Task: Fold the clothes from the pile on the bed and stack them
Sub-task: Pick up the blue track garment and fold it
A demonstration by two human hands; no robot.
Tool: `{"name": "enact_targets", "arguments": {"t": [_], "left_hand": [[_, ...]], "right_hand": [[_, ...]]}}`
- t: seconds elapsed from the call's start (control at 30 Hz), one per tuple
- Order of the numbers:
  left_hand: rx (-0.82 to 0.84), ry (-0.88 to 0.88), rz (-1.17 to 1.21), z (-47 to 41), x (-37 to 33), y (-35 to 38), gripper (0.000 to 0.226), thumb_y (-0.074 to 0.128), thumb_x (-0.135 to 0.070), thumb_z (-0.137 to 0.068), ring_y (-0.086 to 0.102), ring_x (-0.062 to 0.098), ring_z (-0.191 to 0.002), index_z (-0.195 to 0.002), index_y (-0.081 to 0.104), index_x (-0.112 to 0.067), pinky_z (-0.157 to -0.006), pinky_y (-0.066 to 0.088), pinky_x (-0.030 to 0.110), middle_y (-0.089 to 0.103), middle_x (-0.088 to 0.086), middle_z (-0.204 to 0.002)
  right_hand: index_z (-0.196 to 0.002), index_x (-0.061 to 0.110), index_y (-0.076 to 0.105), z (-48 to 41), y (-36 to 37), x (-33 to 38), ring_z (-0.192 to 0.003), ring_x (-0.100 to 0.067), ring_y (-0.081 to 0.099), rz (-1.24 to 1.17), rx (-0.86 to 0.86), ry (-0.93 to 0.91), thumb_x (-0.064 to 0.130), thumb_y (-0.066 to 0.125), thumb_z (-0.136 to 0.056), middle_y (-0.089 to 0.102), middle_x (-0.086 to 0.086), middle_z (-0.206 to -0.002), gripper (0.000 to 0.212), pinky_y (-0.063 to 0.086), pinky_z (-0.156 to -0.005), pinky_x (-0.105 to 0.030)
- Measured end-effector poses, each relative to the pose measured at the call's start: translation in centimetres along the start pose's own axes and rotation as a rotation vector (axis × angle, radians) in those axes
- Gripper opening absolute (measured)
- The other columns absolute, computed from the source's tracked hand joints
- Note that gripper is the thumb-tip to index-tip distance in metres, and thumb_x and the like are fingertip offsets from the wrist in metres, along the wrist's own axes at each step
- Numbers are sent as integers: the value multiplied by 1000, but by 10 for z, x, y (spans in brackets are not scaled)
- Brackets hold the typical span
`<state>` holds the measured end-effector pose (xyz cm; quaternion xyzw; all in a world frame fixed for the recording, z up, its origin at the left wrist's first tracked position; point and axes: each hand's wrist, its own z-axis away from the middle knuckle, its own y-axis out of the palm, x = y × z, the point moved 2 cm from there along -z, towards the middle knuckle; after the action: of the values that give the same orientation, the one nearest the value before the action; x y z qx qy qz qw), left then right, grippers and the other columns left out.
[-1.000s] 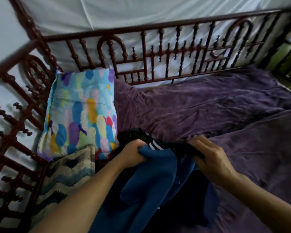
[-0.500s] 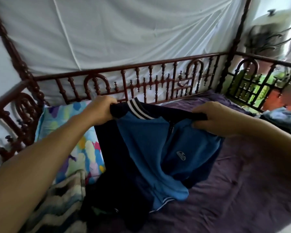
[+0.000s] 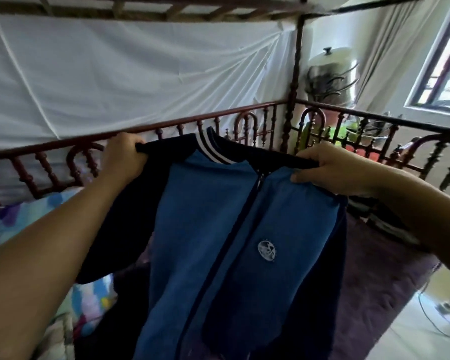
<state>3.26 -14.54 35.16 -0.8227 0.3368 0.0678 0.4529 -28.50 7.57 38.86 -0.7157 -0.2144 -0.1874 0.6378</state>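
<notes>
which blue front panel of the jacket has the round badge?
The panel right of the zip, under the right hand, bears the badge; the panel under the left hand is plain.

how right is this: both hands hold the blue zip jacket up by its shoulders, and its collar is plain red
Not quite. The head view shows the collar is dark navy with white stripes, not plain red. The rest stands: the left hand and the right hand each hold a shoulder of the blue jacket, keeping it up in the air.
</notes>
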Motion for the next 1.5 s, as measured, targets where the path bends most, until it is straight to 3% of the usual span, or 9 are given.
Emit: {"name": "enact_targets", "arguments": {"t": [0.2, 0.37, 0.67, 0.87, 1.07, 1.23, 1.33, 1.43, 1.5], "left_hand": [[104, -59, -75, -7, -54, 147, 17, 57, -15, -85, 63, 39, -90, -94, 71, -14, -70, 45, 36, 69, 19, -93], [221, -31, -164, -26, -124, 290, 15, 53, -20, -87, 62, 37, -84, -87, 67, -16, -63, 37, 32, 67, 15, -88], [594, -85, -187, -42, -269, 614, 14, 65, -31, -83, 62, 35, -99, -97, 69, -27, -74, 44, 34, 68, 12, -103], [653, -216, -12, -37, -325, 765, 9, 63, -30, -86, 63, 30, -94, -92, 68, -26, -70, 41, 31, 69, 7, -97], [704, -425, 33, 1, -252, 765, 12, 65, -19, -86, 63, 29, -89, -96, 68, -15, -75, 48, 33, 68, 6, -89], [855, -772, -135, 97, -158, 693, 14, 69, -19, -83, 65, 29, -95, -95, 68, -14, -81, 51, 37, 70, 11, -97], [974, -889, -311, 155, -114, 665, 45, 75, -31, -79, 57, 31, -110, -119, 58, -18, -84, 48, 37, 58, 11, -118], [1104, -879, -423, 202, -84, 663, 85, 77, -42, -74, 44, 32, -124, -143, 31, -28, -91, 45, 41, 42, 10, -135], [1126, -806, -473, 222, -74, 673, 67, 74, -40, -78, 49, 31, -119, -134, 41, -25, -86, 47, 41, 52, 8, -128]], "right_hand": [[-89, 22, 63, 10, 22, -146, -88, -21, 62, 254, -30, 158, 27, 62, -92, 67, 3, -92, 6, 47, -76, -33], [-89, 32, 44, 13, 32, -313, -91, -34, 61, 306, -91, 359, 41, 54, -91, 65, -6, -96, 13, 50, -75, -41], [-105, 30, 49, -14, 55, -651, -93, -35, 60, 172, 44, 749, 40, 47, -94, 64, -10, -102, 15, 40, -67, -35], [-104, 22, 51, -34, 74, -808, -92, -36, 60, 170, 117, 930, 36, 46, -96, 64, -12, -102, 17, 40, -67, -36], [-122, 17, 51, -66, 114, -850, -104, -35, 58, 220, 315, 957, 23, 49, -91, 59, -14, -116, 32, 48, -83, -39], [-131, 22, 45, -138, 186, -785, -119, -27, 48, 300, 494, 546, 24, 55, -88, 48, -6, -129, 45, 47, -85, -36], [-138, 26, 40, -186, 241, -741, -125, -25, 38, 351, 482, 267, 18, 55, -85, 41, -2, -137, 56, 49, -80, -37], [-149, 31, 22, -221, 300, -717, -130, -27, 34, 448, 538, 73, 17, 58, -84, 20, -3, -154, 75, 47, -82, -37], [-144, 33, 32, -234, 328, -714, -124, -28, 44, 505, 605, 57, 21, 57, -88, 32, -4, -147, 63, 47, -81, -38]]}}
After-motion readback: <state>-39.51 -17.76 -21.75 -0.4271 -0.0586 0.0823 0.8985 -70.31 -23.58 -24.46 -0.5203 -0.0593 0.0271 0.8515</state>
